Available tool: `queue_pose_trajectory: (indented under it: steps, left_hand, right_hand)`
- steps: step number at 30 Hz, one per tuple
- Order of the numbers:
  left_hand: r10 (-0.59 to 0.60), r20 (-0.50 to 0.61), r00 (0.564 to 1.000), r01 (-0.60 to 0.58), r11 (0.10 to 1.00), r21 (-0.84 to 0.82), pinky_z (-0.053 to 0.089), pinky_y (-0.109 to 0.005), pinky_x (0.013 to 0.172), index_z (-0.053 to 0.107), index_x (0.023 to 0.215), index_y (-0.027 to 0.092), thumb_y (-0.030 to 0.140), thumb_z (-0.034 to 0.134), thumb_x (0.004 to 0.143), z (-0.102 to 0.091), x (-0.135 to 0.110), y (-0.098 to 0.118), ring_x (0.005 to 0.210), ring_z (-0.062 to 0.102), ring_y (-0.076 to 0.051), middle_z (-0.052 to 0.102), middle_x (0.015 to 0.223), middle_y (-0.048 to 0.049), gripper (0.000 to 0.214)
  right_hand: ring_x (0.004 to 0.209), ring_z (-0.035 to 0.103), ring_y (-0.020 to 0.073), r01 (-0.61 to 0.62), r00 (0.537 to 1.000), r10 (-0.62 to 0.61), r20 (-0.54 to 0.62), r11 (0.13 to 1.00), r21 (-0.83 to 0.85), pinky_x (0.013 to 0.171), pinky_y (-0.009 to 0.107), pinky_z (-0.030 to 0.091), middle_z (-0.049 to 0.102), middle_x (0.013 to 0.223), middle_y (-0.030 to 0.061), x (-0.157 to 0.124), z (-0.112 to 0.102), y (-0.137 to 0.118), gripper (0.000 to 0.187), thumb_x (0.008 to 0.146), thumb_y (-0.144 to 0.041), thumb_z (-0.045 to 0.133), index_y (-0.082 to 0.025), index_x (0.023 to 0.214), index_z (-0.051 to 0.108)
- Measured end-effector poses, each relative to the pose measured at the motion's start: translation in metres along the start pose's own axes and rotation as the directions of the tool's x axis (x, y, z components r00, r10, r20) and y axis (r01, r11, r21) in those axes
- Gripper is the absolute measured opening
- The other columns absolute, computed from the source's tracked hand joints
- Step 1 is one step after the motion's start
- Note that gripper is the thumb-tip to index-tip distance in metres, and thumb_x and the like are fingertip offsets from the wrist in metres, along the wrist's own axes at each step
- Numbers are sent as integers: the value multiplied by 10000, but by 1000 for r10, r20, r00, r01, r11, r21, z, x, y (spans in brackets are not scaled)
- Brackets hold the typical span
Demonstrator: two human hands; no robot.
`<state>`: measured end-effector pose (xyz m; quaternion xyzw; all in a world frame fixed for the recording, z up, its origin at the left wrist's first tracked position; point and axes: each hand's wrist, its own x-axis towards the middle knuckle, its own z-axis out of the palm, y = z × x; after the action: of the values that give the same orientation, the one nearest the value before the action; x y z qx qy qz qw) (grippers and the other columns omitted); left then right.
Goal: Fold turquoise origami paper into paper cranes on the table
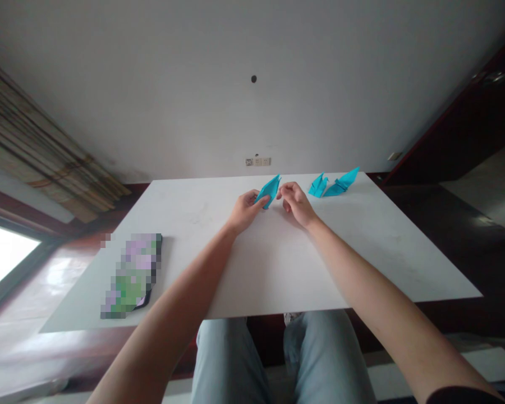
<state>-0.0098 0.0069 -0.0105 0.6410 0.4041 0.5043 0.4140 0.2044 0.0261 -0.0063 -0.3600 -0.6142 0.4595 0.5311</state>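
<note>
Over the far middle of the table, my left hand [248,211] is closed on a blue piece of folded paper [270,189], with the thumb on its near face. The paper is a narrow pointed diamond, tilted with its tip up to the right. Just right of it, my right hand [297,203] has loosely bent fingers, apart from one another, and nothing shows in them. Its fingertips are close to the paper's right edge; whether they touch it I cannot tell. Farther right stand two blue origami birds, a smaller one [318,186] and a longer one [342,184] with a raised wing.
The white table [387,241] reaches nearly to the wall, where power sockets [258,161] sit just above its far edge. On the left lies a phone-shaped object [130,275], its face blurred into blocks. My knees [227,359] are under the near edge.
</note>
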Motion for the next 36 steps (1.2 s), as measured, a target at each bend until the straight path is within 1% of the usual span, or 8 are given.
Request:
queue_pose_trajectory:
  steps: [4,8,10,16,21,26,30,36]
  left_hand:
    - [-19,-9,1000,19,999,33,490,-301,695,750,916,195,663,858,972,2,-2,0,737,638,-151,741,818,-28,483]
    - [-46,19,999,49,986,-162,657,-346,853,744,1195,199,685,871,969,4,-3,2,897,796,-195,846,1054,-84,551]
    - [-73,21,997,76,967,-242,701,-381,884,716,1246,207,730,823,998,4,-1,0,939,833,-215,858,1112,-101,588]
    - [-76,34,997,82,951,-297,707,-351,878,699,1150,206,732,942,902,5,-1,-5,942,829,-196,833,1064,-71,630]
    - [-61,-9,998,57,971,-234,654,-309,831,689,1088,195,633,1016,848,10,-4,-3,922,810,-164,801,1172,-71,597]
    - [-65,-10,998,62,976,-208,549,-279,715,666,1025,203,539,1007,859,11,-3,-4,789,726,-135,778,960,-29,506]
    - [-23,-11,1000,20,981,-195,539,-272,759,663,969,197,518,1019,832,10,-1,-6,820,719,-136,780,920,-24,499]
    - [-35,72,997,49,976,-210,578,-293,809,710,1043,189,613,991,871,5,-4,1,892,751,-165,796,1019,-42,537]
  right_hand:
    - [643,507,140,15,997,-7,81,996,-89,572,307,377,730,890,-4,-1,0,1,668,801,-871,928,-270,1006,720]
    - [730,611,182,31,995,-23,100,997,-77,608,313,422,733,839,6,1,-1,2,604,860,-829,906,-265,938,705]
    - [726,633,187,17,996,-12,87,999,-49,602,315,433,732,817,3,2,-1,3,629,846,-852,904,-271,944,682]
    - [594,582,163,-21,999,21,24,1000,-8,551,311,406,738,755,-41,3,1,7,678,780,-798,976,-310,1060,599]
    - [592,542,154,-3,998,5,65,999,-32,553,321,400,741,792,-18,2,1,2,544,851,-749,905,-288,1001,658]
    - [571,489,132,-10,993,14,114,999,-36,554,326,383,707,802,-16,-1,0,-4,602,875,-836,853,-264,981,699]
    - [580,448,112,-1,994,7,110,999,-47,533,304,328,694,846,-36,-3,1,-4,642,754,-802,985,-277,959,678]
    - [623,491,122,-13,998,16,69,999,-43,533,289,351,700,887,-21,0,0,-1,601,779,-742,992,-267,942,661]
